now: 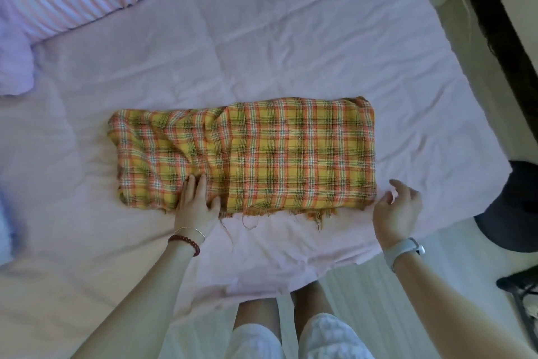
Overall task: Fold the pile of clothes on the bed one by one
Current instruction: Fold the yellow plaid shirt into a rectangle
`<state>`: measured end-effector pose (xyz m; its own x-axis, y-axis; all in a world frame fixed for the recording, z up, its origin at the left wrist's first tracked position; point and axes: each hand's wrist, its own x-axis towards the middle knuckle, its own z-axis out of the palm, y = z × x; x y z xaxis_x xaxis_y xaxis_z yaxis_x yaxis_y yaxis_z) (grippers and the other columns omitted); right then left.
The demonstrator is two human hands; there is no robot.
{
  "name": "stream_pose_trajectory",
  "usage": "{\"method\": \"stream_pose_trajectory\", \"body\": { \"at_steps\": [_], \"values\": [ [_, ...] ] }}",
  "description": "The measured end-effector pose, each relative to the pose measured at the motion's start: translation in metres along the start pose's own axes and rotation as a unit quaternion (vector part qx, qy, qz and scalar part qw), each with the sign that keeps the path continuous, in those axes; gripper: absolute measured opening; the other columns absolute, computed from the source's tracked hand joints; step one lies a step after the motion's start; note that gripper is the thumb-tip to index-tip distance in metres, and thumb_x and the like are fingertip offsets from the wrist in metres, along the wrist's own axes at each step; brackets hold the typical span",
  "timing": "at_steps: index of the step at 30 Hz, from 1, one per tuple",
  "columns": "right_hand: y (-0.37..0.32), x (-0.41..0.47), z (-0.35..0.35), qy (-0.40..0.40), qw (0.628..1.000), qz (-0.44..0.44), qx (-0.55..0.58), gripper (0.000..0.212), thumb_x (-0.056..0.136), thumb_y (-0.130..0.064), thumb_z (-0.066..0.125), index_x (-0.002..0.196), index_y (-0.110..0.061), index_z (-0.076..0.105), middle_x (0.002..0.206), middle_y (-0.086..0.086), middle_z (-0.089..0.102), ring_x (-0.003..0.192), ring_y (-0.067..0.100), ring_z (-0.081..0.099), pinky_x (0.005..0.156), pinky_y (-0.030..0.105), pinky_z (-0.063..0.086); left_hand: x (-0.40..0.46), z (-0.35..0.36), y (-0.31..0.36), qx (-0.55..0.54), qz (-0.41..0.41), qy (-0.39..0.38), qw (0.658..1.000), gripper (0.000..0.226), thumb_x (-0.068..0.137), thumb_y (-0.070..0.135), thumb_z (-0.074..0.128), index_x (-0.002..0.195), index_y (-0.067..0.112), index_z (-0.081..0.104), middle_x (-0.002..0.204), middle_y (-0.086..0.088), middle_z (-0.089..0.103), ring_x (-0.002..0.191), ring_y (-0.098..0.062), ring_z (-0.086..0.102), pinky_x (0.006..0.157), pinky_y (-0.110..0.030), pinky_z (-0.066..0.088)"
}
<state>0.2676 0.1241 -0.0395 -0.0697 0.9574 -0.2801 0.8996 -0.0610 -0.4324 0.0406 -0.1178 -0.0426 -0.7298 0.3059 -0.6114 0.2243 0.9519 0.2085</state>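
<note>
One plaid cloth [244,154] lies long-axis left to right on the bed [262,38]; left hand [196,203] presses its near edge flat-fingered, right hand [397,210] hovers empty, fingers relaxed, just beside its right end.

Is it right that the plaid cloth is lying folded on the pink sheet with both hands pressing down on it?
Not quite. In the head view only the left hand presses the plaid cloth; the right hand hangs open just off its right end, touching nothing. The cloth does lie folded on the pink sheet.
</note>
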Motion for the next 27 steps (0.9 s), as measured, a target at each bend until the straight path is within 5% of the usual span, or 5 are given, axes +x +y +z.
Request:
{"method": "stream_pose_trajectory", "body": {
  "at_steps": [6,10,14,20,27],
  "values": [
    [-0.096,-0.044,0.039,-0.063,0.914,-0.395,-0.065,0.044,0.084,-0.016,0.032,0.119,-0.011,0.058,0.120,0.012,0.059,0.118,0.029,0.050,0.100,0.056,0.033,0.001,-0.010,0.004,0.054,0.120,0.092,0.987,0.050,0.088,0.018,0.057,0.136,0.012,0.045,0.150,-0.011,0.031,0.140,-0.033,0.023,0.109,-0.055,0.022],
    [-0.159,-0.055,0.092,-0.181,0.804,-0.541,-0.164,0.049,0.091,-0.025,0.028,0.135,-0.015,0.047,0.141,0.008,0.047,0.134,0.028,0.038,0.108,0.059,0.023,0.042,-0.029,0.006,0.134,0.167,0.076,0.974,0.055,0.098,0.035,0.035,0.148,0.026,0.016,0.158,0.001,0.002,0.145,-0.023,-0.004,0.114,-0.052,-0.001],
    [-0.198,-0.050,0.140,-0.198,0.715,-0.608,-0.283,0.053,0.093,-0.035,0.021,0.142,-0.022,0.038,0.149,0.006,0.036,0.138,0.027,0.031,0.107,0.062,0.020,0.082,-0.039,-0.011,0.183,0.230,0.106,0.950,0.053,0.094,0.038,0.028,0.142,0.018,0.038,0.152,-0.007,0.028,0.140,-0.031,0.023,0.106,-0.063,0.018],
    [-0.204,-0.007,0.180,-0.166,0.741,-0.525,-0.384,0.059,0.087,-0.056,-0.010,0.144,-0.043,-0.010,0.157,-0.007,-0.006,0.145,0.026,-0.007,0.107,0.066,-0.004,0.123,-0.044,-0.080,0.176,0.075,0.134,0.972,0.059,0.091,0.061,0.004,0.141,0.034,-0.011,0.156,0.000,-0.010,0.144,-0.025,-0.011,0.113,-0.048,-0.011],
    [-0.214,0.023,0.147,-0.133,0.816,-0.414,-0.382,0.054,0.097,-0.047,0.008,0.149,-0.032,0.003,0.158,0.003,-0.001,0.145,0.029,-0.003,0.107,0.066,-0.004,0.116,-0.076,-0.129,0.070,-0.020,0.116,0.991,0.058,0.096,0.050,0.024,0.149,0.029,0.012,0.158,-0.004,0.001,0.144,-0.026,-0.003,0.113,-0.057,0.001]
  ]
}}
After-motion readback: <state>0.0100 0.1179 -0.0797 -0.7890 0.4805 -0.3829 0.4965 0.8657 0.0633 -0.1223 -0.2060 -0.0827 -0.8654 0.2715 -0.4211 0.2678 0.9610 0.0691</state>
